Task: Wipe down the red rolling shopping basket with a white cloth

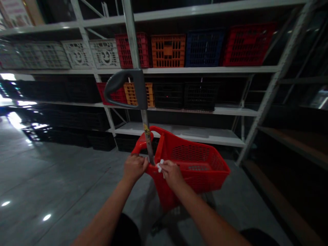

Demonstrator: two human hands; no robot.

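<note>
A red plastic shopping cart stands in front of me. My left hand is closed round its red handle bar. In my right hand is a crumpled white cloth or tissue, pinched in the fingers and resting at the cart's near rim. Between the two hands a metal pole rises from the cart, with a yellow sticker on it and a dark grey looped grip higher up.
White metal shelving spans the far side. It carries an orange crate, a blue crate, a red crate, white crates and black crates. More shelving stands at the right. The floor is grey and shiny.
</note>
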